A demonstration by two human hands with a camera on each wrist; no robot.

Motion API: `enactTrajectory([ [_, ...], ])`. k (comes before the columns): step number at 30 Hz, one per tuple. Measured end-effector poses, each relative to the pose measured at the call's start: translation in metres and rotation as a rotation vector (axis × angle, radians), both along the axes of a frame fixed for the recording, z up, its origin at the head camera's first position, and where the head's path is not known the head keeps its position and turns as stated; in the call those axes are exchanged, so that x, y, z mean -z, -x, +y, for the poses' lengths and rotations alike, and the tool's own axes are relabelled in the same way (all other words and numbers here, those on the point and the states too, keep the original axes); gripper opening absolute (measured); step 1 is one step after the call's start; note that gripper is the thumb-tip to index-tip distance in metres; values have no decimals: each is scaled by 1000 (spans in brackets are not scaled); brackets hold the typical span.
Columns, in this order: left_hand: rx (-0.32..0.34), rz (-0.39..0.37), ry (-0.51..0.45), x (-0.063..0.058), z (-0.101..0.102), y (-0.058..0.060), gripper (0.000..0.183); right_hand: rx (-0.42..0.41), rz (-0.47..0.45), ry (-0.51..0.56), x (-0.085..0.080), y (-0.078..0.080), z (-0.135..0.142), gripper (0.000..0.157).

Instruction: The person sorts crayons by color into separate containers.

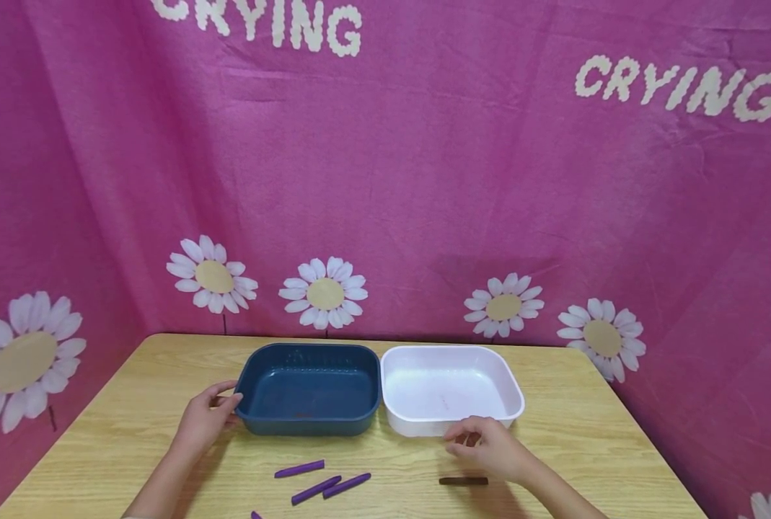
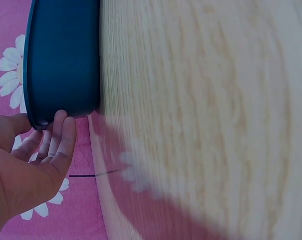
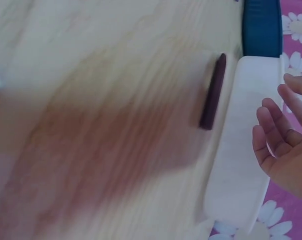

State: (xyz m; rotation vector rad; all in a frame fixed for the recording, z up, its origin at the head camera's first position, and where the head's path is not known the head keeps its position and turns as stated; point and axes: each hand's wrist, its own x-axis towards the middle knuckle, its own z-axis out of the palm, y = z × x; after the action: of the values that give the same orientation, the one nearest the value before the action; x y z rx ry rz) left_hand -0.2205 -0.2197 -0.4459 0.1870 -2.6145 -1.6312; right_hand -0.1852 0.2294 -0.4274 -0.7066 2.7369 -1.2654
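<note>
My left hand [image 1: 205,418] holds the left end of a dark blue plastic basin [image 1: 304,427]; in the left wrist view the thumb lies at the rim [image 2: 27,112] and the fingers are against the outer wall. Beside it stands a white basin [image 1: 417,427], its left side close against the blue one. My right hand [image 1: 492,448], fingers loosely bent and holding nothing, hovers at the white basin's front wall. Just below that hand a dark brown crayon [image 1: 463,481] lies on the table, also seen in the right wrist view as a dark stick [image 3: 213,92].
Several purple crayons [image 1: 299,469] lie on the wooden table [image 1: 573,425] in front of the blue basin, one partly cut off by the bottom edge of the head view. A pink cloth [image 1: 411,180] with daisies hangs behind the table and at both sides.
</note>
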Motion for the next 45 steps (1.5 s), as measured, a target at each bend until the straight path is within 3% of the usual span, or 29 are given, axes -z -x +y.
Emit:
enactTrajectory([
  [10,-8,3,-7,0,1,0,43,-13,36,11,18,-4,13,17],
  [30,-17,1,0,2,-1,0,43,-18,-105,-39,38,-10,18,16],
  [37,-18,-8,-4,0,-1,1,44,-57,-64,-86,36,-12,18,12],
  [45,-15,8,-21,-1,1,0,42,-46,-13,-163,36,-15,20,8],
])
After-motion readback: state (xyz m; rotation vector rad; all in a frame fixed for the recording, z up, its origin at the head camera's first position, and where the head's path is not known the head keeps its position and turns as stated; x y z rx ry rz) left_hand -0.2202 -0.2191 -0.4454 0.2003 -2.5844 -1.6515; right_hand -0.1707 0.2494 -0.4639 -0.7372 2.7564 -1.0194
